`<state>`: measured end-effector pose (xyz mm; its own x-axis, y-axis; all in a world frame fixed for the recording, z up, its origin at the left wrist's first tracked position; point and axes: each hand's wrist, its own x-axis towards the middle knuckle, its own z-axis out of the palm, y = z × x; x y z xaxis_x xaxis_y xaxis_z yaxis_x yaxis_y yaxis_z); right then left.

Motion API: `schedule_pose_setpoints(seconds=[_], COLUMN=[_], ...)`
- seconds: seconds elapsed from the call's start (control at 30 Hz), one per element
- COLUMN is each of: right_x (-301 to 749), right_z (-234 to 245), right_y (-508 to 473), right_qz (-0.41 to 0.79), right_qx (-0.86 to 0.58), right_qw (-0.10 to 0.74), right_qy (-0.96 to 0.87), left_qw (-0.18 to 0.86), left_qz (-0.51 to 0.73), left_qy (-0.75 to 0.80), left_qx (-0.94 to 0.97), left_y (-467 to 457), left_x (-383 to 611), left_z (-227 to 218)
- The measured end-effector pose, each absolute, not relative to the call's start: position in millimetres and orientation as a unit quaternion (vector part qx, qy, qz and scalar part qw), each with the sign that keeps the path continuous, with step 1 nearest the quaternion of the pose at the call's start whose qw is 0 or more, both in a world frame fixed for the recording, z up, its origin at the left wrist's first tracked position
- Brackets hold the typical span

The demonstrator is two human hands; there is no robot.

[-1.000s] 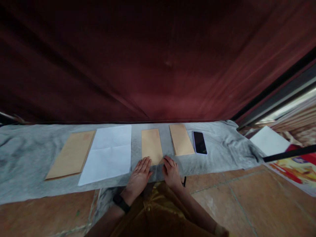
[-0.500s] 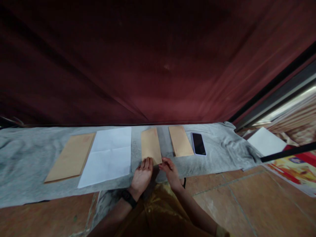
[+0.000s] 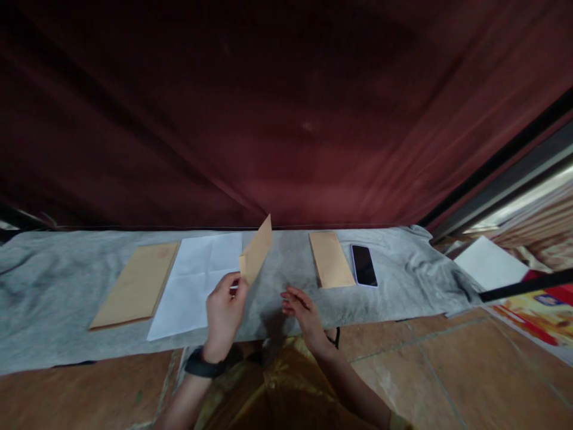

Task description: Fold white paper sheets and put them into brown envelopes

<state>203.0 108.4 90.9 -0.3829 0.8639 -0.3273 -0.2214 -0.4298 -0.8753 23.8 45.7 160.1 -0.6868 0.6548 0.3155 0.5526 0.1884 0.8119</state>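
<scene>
A brown paper envelope (image 3: 258, 249) is tilted up off the grey cloth, pinched at its near end by my left hand (image 3: 226, 307). That hand wears a dark wristband and hangs over the right edge of white paper sheets (image 3: 192, 286) with crease lines. My right hand (image 3: 303, 310) is apart from the envelope, over the cloth, its fingers loosely extended and holding nothing. Right of it, another brown envelope (image 3: 331, 260) lies flat. Farther left, a stack of larger brown envelopes (image 3: 136, 283) rests beside the paper.
A phone (image 3: 364, 265) in a pale purple case lies right of the flat envelope. Grey cloth (image 3: 403, 269) covers the long narrow surface, with a dark red curtain (image 3: 290, 149) behind it. A black bar (image 3: 528, 285) and a printed red-yellow package (image 3: 537, 310) are at right.
My left hand has lifted the middle envelope off the cloth and moved left, tilting it. My right hand has let go of its near corner and stays close to where it was.
</scene>
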Motion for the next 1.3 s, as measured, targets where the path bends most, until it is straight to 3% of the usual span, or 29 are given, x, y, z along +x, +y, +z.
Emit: schedule_pose_setpoints(seconds=[0.1, 0.2, 0.57, 0.83, 1.03, 1.3], right_x=[200.2, 194.5, 191.2, 212.7, 218.1, 216.4], right_z=[95.7, 102.0, 80.1, 72.0, 71.3, 68.4], right_y=[102.3, 97.1, 84.4, 100.5, 108.2, 103.2], right_qz=[0.744, 0.753, 0.772, 0.73, 0.729, 0.768], right_qx=[-0.418, -0.412, -0.396, -0.389, -0.393, -0.422], right_qw=[0.345, 0.33, 0.326, 0.307, 0.306, 0.295], right_qy=[-0.392, -0.392, -0.376, -0.47, -0.47, -0.381], left_qw=[0.18, 0.277, 0.451, 0.388, 0.476, 0.492], left_qz=[0.654, 0.728, 0.673, 0.665, 0.576, 0.597], left_qy=[0.688, 0.61, 0.585, 0.634, 0.649, 0.621], left_qx=[0.256, 0.145, 0.044, 0.076, 0.144, 0.128], left_y=[42.3, 38.3, 17.4, 16.5, 14.3, 17.5], left_x=[25.9, 41.3, 86.8, 70.1, 66.8, 73.3], left_z=[157.7, 144.8, 87.1, 96.0, 97.2, 81.8])
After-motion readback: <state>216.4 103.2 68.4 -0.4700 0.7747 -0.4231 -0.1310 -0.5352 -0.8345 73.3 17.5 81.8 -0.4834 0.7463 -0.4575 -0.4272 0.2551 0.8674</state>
